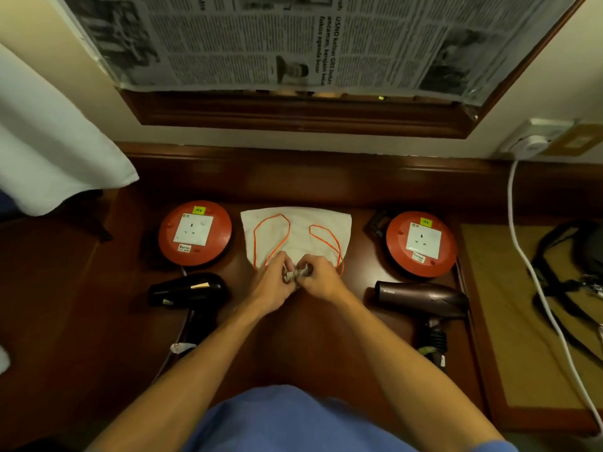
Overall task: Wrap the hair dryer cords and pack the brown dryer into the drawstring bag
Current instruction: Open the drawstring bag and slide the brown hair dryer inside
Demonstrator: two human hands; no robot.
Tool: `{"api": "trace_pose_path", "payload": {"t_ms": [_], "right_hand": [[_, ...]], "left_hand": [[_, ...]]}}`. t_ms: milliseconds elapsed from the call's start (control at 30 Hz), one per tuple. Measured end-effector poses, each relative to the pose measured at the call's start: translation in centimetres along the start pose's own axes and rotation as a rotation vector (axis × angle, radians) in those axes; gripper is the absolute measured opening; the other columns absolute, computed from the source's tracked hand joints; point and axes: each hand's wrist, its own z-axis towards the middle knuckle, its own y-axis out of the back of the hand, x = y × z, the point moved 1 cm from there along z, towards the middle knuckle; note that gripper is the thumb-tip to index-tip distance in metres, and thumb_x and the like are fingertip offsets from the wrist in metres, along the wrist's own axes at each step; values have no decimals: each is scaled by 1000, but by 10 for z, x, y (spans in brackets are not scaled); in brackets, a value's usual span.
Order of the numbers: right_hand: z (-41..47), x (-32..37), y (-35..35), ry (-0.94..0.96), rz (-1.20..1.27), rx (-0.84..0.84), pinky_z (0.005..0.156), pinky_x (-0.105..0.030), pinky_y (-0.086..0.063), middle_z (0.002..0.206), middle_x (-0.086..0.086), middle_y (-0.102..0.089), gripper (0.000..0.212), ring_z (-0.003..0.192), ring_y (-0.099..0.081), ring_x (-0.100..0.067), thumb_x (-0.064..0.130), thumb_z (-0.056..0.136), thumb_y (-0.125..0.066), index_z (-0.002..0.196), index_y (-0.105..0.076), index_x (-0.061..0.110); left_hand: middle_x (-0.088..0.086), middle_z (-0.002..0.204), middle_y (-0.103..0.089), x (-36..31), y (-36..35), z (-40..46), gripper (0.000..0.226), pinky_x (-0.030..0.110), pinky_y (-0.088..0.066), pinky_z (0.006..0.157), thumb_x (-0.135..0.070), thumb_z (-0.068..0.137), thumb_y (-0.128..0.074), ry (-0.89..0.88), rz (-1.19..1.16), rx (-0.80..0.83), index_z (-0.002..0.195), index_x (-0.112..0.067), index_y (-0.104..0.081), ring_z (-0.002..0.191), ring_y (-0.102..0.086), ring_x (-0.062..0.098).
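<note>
Both hands, left (272,282) & right (321,278), pinching gathered mouth of flat white cloth drawstring bag w/ orange cords (297,236) at table centre; glossy brown plastic hair dryer (421,296) lying just right, barrel left-right, nearer right hand.

White drawstring bag (295,234) flat, centre; brown dryer (424,296) right, black dryer (186,291) left
</note>
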Motion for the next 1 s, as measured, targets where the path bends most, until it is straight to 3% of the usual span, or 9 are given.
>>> {"api": "trace_pose_path", "payload": {"t_ms": [100, 200, 267, 400, 500, 567, 733, 867, 1000], "right_hand": [[-2, 5, -3, -171, 100, -218, 62, -37, -57, 80, -4, -70, 13, 71, -68, -25, 16, 82, -64, 90, -56, 21], [-10, 4, 12, -247, 176, -365, 60, -33, -47, 78, -1, -63, 10, 72, -61, -25, 13, 87, -60, 92, -52, 17], [-15, -3, 26, -211, 172, -403, 57, -30, -40, 78, -1, -60, 8, 75, -57, -24, 6, 93, -54, 86, -56, 10], [-31, 0, 35, -42, 95, -311, 54, -27, -39, 73, 1, -58, 17, 72, -56, -23, -1, 93, -50, 80, -54, 10], [-41, 16, 11, 85, 93, -209, 69, -28, -46, 91, 0, -61, 8, 84, -57, -17, 16, 89, -63, 96, -59, 17], [-43, 21, -8, 90, 61, -175, 79, -34, -51, 103, -2, -61, 22, 96, -57, -17, 32, 89, -67, 108, -60, 23], [-53, 8, -16, 16, 101, -108, 66, -55, -55, 83, -10, -67, 22, 75, -64, -27, 1, 90, -59, 102, -49, 18], [-61, 13, -12, 83, 69, -279, 75, -38, -51, 97, 1, -55, 16, 90, -53, -18, 26, 93, -66, 95, -51, 24], [-67, 34, -16, 126, 202, -290, 75, -45, -50, 93, 0, -56, 25, 85, -54, -21, 37, 86, -62, 94, -46, 20]], "left_hand": [[1, 91, -64, -14, 15, -4, 33, 41, -55, 63, -25, 85, -75, 5, 230, -47, 93, -29, -43, 80, -64, 29], [-2, 88, -58, -10, 38, -7, 26, 29, -41, 49, -16, 83, -74, 98, 190, -130, 94, -20, -51, 72, -57, 20], [-1, 85, -62, -2, 53, -14, 19, 29, -46, 50, -7, 85, -70, 121, 252, -162, 90, -18, -56, 73, -61, 21], [-2, 96, -68, 2, 61, -20, 20, 31, -52, 69, 9, 83, -55, 151, 77, -218, 80, -11, -57, 89, -63, 20], [5, 86, -67, -18, 52, -23, 16, 17, -44, 46, -3, 83, -68, 173, -5, -191, 80, -17, -62, 71, -61, 17], [6, 80, -68, -31, 49, -25, 18, 11, -37, 38, -5, 83, -72, 151, -76, -173, 82, -21, -63, 63, -60, 15], [4, 66, -62, -33, 66, -22, 28, 21, -39, 45, 0, 87, -67, 67, -140, -192, 77, -25, -62, 52, -55, 19], [1, 67, -62, -39, 80, -21, 24, 27, -43, 53, -4, 86, -72, 47, -214, -192, 78, -26, -65, 56, -56, 17], [10, 71, -69, -53, 81, -22, 20, 34, -48, 59, -9, 86, -76, 42, -277, -192, 83, -26, -65, 61, -63, 21]]}}
